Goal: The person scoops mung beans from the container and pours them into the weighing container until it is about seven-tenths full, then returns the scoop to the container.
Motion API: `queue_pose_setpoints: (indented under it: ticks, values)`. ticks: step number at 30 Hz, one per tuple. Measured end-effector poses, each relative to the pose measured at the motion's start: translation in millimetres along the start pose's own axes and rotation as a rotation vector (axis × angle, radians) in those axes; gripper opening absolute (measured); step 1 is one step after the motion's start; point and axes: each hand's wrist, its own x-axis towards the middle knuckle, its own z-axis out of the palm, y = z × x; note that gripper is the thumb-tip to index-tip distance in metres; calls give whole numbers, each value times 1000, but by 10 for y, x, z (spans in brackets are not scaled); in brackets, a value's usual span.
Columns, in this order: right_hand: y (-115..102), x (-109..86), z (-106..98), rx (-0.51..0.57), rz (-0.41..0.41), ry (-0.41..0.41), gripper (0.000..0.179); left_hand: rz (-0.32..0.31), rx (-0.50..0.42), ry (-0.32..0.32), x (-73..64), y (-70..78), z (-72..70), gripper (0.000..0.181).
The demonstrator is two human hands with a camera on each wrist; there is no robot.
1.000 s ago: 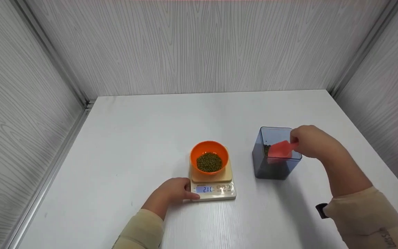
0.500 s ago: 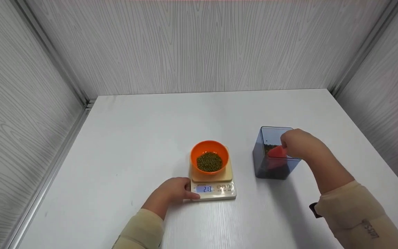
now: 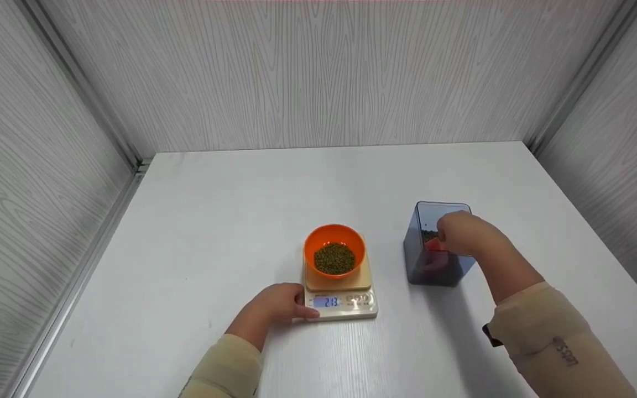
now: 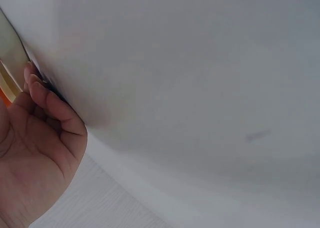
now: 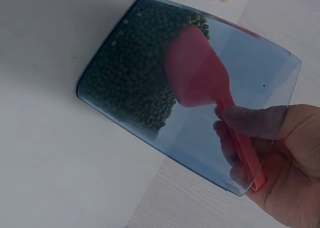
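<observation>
My right hand (image 3: 466, 231) reaches into a clear blue-tinted plastic container (image 5: 260, 42) and grips a red scoop (image 5: 197, 70) by its handle, the thumb laid along it. The scoop's blade tip is at the small green beans (image 5: 135, 62) in the container, seen through its wall in the right wrist view. My left hand (image 3: 278, 304) holds a kitchen scale (image 3: 346, 312) at its front left corner, thumb near the lit display and fingers at the side. On the scale's platform sits an orange bowl (image 3: 310, 243) with green beans (image 3: 334, 258) in it.
Scale and container stand apart on a white table (image 3: 230, 204), the container to the right. Wood-grain panels enclose the table at the back (image 3: 318, 72), left (image 3: 31, 182) and right (image 3: 611, 138).
My right hand has moved left and lowered the scoop deeper into the container. The scale's reading went up slightly, then held. My left hand stays in place.
</observation>
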Motion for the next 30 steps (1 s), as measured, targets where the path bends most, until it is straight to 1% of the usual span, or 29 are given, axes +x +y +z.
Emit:
queue_pose_setpoints:
  ticks: [7, 10, 15, 21, 23, 30]
  values:
    - [79, 35, 50, 26, -15, -39, 6, -6, 8, 3, 11, -4, 1, 41]
    - [121, 35, 71, 61, -20, -33, 6, -2, 9, 6, 17, -12, 6, 41]
    - [182, 10, 80, 122, -47, -3, 6, 12, 8, 3, 20, -16, 9, 40]
    - [225, -61, 18, 112, -128, 74, 7, 5, 1, -3, 20, -36, 16, 42]
    - [238, -100, -15, 112, -121, 93, 7, 2, 3, -5, 21, -35, 12, 42]
    - [332, -201, -97, 200, -77, 114, 7, -11, 10, -1, 18, -24, 12, 44]
